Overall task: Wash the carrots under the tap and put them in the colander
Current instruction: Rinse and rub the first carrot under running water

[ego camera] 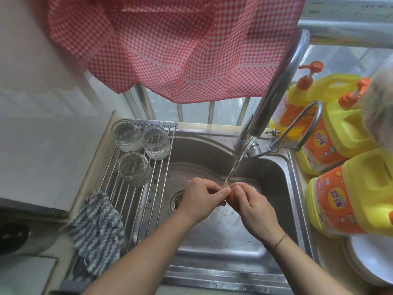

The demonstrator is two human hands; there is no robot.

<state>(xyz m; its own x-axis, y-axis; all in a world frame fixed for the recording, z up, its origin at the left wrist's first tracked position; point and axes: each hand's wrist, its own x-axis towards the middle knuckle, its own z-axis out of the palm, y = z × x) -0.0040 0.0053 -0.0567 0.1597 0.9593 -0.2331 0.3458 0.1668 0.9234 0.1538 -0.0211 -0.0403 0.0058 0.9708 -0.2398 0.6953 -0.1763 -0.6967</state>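
Both hands, left hand (202,198) and right hand (251,207), grasp what appears to be a carrot (231,193) under the tap (276,81) stream at frame centre. Risk: wet fingers slip, dropping it into the sink (223,252).

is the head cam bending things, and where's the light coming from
Head view: wide-angle bend curves the tap and the sink rim; daylight comes through the window behind the checked curtain; the carrot is mostly hidden between the left hand and right hand; a grey object blurs at the right edge.
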